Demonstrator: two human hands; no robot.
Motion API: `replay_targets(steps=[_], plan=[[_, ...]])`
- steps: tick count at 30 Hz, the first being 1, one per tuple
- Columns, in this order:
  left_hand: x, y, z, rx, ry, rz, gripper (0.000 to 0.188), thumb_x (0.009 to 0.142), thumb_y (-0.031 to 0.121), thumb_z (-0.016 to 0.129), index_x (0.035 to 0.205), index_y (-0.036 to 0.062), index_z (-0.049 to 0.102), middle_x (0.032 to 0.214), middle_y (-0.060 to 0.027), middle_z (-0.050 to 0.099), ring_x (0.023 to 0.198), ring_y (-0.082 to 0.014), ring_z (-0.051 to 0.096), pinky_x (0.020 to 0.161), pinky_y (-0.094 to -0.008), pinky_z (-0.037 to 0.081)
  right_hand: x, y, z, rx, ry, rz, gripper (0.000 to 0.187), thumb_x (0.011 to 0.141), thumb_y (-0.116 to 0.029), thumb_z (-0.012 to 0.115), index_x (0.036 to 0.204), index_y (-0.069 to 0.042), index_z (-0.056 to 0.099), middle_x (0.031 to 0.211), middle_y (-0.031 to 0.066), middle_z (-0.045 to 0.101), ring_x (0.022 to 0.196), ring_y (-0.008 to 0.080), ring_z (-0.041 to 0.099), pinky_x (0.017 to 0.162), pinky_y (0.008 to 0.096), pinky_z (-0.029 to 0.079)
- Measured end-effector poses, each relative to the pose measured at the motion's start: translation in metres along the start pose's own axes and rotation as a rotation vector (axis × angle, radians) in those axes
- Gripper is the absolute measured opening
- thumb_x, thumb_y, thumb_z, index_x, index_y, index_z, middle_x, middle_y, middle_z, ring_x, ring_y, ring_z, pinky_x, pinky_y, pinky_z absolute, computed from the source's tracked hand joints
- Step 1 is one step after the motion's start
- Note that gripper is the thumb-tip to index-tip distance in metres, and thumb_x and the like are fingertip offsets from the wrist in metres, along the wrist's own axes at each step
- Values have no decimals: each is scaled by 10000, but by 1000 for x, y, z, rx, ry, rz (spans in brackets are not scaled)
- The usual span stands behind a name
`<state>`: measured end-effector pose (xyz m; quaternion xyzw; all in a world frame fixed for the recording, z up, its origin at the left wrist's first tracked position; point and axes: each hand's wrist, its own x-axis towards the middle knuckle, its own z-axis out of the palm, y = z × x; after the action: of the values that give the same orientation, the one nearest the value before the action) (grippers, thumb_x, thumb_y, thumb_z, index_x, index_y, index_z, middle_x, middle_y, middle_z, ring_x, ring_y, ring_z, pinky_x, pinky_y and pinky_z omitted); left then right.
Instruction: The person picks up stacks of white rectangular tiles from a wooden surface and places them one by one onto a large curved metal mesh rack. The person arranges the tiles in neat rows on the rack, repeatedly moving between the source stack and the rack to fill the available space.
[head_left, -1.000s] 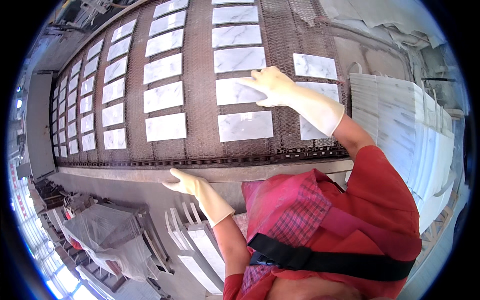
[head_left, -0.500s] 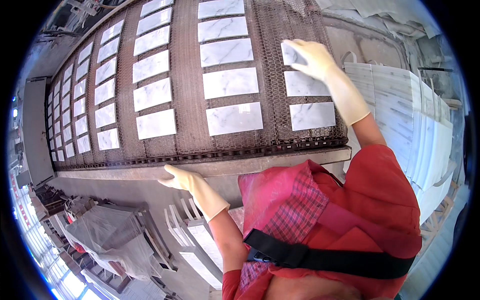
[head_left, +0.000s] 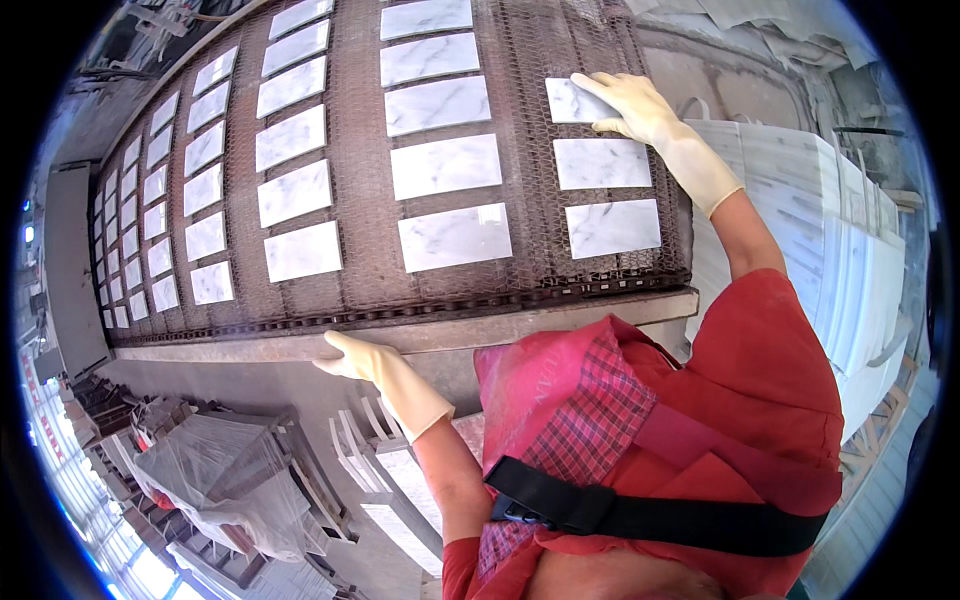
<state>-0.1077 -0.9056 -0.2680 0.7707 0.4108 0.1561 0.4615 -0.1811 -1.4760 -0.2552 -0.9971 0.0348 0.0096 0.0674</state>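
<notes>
My right hand [head_left: 635,105], in a cream rubber glove, reaches over the far end of the nearest column of tiles. Its fingers are stretched and apart from the thumb, lying over the right part of a white grey-veined marble tile [head_left: 565,102]. Two similar tiles, a middle one [head_left: 602,163] and a near one [head_left: 613,228], lie flat closer to me in that column. My left hand [head_left: 370,362], gloved alike, rests at the outer edge of the metal side rail [head_left: 480,333], thumb apart from the fingers and nothing seen in it.
A brown wire-mesh conveyor belt [head_left: 365,180] carries several columns of tiles away to the left. At the right stands a strapped stack of white slabs [head_left: 770,180]. Below the rail are upright slab pieces [head_left: 395,475] and a plastic-covered pile [head_left: 215,475].
The tiles have shifted slightly left with the belt. My right hand has slid toward the right end of its tile, uncovering more of it. My left hand has barely moved.
</notes>
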Motion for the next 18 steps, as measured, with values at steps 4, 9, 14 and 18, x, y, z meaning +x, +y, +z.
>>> replay_targets(steps=[4, 9, 14, 18], plan=[[-7, 3, 0, -56, -17, -17, 907, 1046, 451, 620, 1755, 50, 220, 1821, -214, 215, 1635, -391, 324, 1355, -498, 278, 0, -1, -7, 41, 52, -4, 799, 920, -304, 849, 1627, -165, 501, 1502, 131, 639, 1289, 390, 645, 1128, 496, 517], [-9, 2, -1, 2, -13, -5, 903, 1055, 448, 614, 1758, 57, 204, 1822, -216, 208, 1634, -394, 325, 1351, -504, 284, -41, -32, -9, 147, 122, -100, 770, 918, -297, 848, 1603, -144, 530, 1521, 158, 623, 1312, 382, 643, 1120, 487, 536], [-14, 6, -3, 30, -14, -29, 903, 1057, 445, 613, 1758, 53, 199, 1821, -220, 206, 1635, -395, 321, 1353, -502, 283, -82, -78, -9, 18, -20, -105, 798, 896, -287, 859, 1602, -132, 520, 1543, 176, 603, 1329, 370, 633, 1103, 481, 546], [-9, 0, -2, 3, -15, -15, 899, 1055, 445, 615, 1755, 49, 212, 1818, -229, 207, 1634, -396, 323, 1356, -496, 281, -83, -81, -9, -11, -11, -59, 846, 867, -285, 878, 1611, -128, 505, 1543, 170, 604, 1323, 364, 637, 1102, 480, 542]])
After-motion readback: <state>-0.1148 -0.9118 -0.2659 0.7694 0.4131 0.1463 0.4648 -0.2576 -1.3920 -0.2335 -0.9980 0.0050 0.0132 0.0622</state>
